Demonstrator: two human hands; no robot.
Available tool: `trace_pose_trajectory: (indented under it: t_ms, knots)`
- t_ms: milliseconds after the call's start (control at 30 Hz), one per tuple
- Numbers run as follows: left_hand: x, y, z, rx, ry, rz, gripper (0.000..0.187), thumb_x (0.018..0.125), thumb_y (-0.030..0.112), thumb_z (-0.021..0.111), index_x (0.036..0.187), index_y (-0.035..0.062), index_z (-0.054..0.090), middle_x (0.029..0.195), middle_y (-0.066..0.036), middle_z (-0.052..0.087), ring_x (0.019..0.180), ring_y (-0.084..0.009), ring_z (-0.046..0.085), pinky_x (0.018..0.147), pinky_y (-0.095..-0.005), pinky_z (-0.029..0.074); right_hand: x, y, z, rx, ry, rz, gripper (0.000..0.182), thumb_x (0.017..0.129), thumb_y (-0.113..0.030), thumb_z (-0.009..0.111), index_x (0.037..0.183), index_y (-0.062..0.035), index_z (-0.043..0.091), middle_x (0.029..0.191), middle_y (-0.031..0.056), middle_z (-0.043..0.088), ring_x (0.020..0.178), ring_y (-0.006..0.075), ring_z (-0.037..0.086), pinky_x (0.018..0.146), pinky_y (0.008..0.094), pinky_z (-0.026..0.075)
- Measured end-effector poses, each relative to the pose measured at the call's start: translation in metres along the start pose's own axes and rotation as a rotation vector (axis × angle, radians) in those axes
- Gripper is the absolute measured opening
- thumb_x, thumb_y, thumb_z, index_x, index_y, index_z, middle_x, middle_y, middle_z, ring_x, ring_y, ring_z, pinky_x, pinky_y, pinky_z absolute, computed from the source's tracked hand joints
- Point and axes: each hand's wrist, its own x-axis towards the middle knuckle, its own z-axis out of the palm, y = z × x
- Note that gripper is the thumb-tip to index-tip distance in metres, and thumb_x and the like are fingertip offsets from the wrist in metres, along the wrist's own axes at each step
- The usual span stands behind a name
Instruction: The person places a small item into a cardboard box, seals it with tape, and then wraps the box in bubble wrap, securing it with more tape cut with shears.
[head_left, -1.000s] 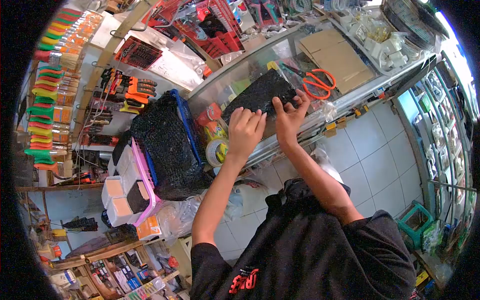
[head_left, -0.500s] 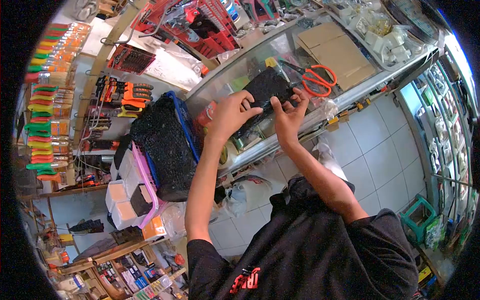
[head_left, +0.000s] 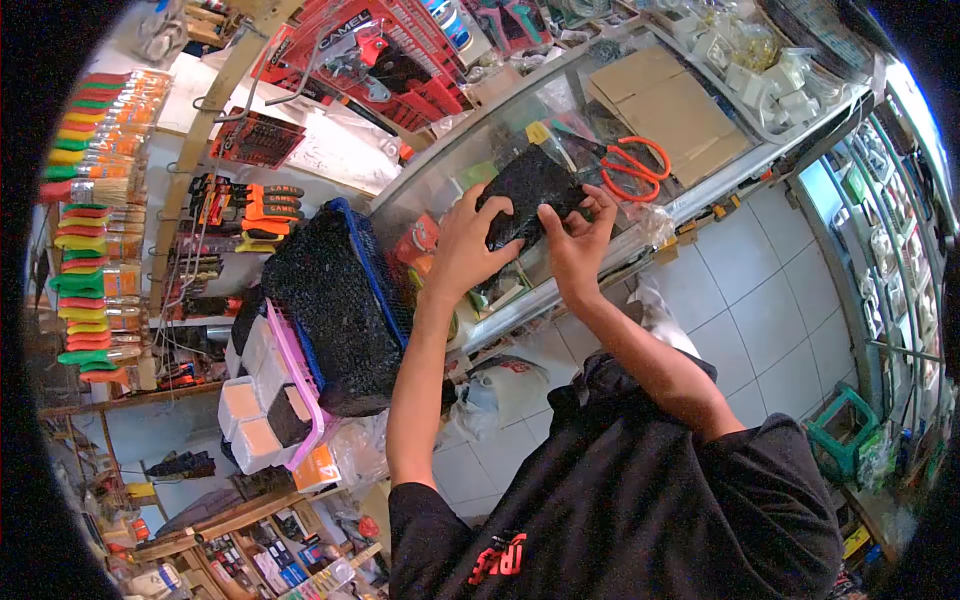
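Observation:
A black, glossy bundle that looks like folded plastic [head_left: 535,185] lies over the glass counter, between my two hands. My left hand [head_left: 474,245] curls round its left edge, thumb near the lower corner and fingers bent over the side. On the right edge my right hand [head_left: 578,240] grips it, with the thumb pressed on top and the fingers bent beyond. Just past the bundle, at upper right, rest scissors with orange handles [head_left: 636,168]. A small yellow piece [head_left: 538,132] shows at the bundle's far edge.
Flat cardboard [head_left: 670,110] lies on the glass counter [head_left: 440,180]. Left of my left arm stands a blue-rimmed basket covered in black material [head_left: 325,305], beside a pink tray [head_left: 300,390] with white boxes. Paintbrushes [head_left: 95,240] hang at far left. A green stool [head_left: 842,430] stands on the tiled floor.
My left hand has shifted left and spread out along the bundle's side. The bundle's lower left end has drawn in, so it looks more compact. My right hand stays at the right edge.

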Motion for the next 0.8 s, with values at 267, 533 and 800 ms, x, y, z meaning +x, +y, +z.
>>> trace_pose_trajectory:
  t_ms: [267,533,800]
  knots:
    - [-0.003,0.023,0.007,-0.814,-0.125,-0.387,0.045,0.088,0.015,0.083,0.121,0.0075,0.054,0.108,-0.009,0.063,0.106,-0.0191,0.06,0.091,-0.0335,0.049,0.029,-0.072,0.008,-0.515,-0.158,-0.238,0.069,0.078,-0.001,0.086,0.136,-0.0047,0.049,0.132,0.0133,0.046,0.118,0.0237,0.052,0.083,0.0315,0.055]
    - [-0.015,0.018,0.006,-0.472,0.065,-0.433,0.036,0.089,0.02,0.081,0.117,0.0052,0.065,0.11,-0.012,0.068,0.103,-0.029,0.067,0.087,-0.0394,0.051,0.032,-0.068,0.018,-0.768,-0.308,-0.314,0.07,0.076,0.004,0.083,0.138,-0.0074,0.052,0.135,0.02,0.046,0.119,0.0337,0.052,0.086,0.0351,0.056]
    - [-0.033,0.087,0.033,0.132,0.27,-0.391,0.049,0.095,0.024,0.069,0.134,-0.0061,0.061,0.133,-0.019,0.061,0.123,-0.0394,0.057,0.101,-0.0466,0.045,0.032,-0.062,0.021,-0.904,-0.354,-0.384,0.071,0.076,0.004,0.081,0.139,-0.0076,0.052,0.131,0.0173,0.049,0.102,0.0279,0.053,0.086,0.0342,0.05]
